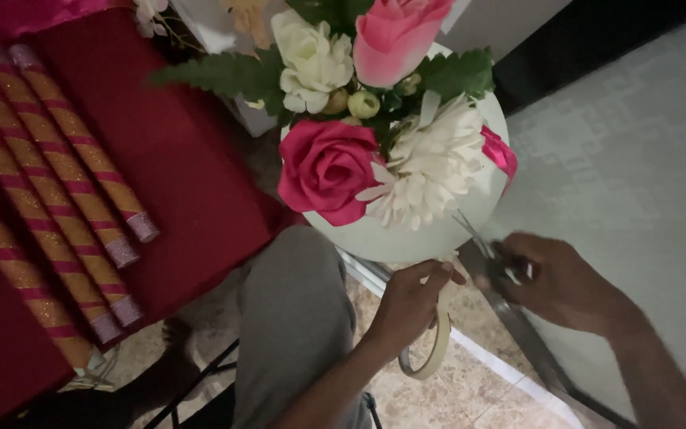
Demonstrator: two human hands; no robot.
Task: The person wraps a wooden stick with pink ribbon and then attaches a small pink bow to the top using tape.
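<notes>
Scissors [478, 242] in the right hand [553, 282], blades parted at the lower edge of the pale round board [406, 238]; grip blurred, cannot tell how those fingers sit. Left hand [410, 298] just below the board, fingers pinched on a cream strip [441, 338] that loops downward. Risk, as I judge it: blades near the left fingertips could nick them, or cut the board edge if the strip slackens. Board carries pink roses [327, 171] and white blooms [430, 163] above.
</notes>
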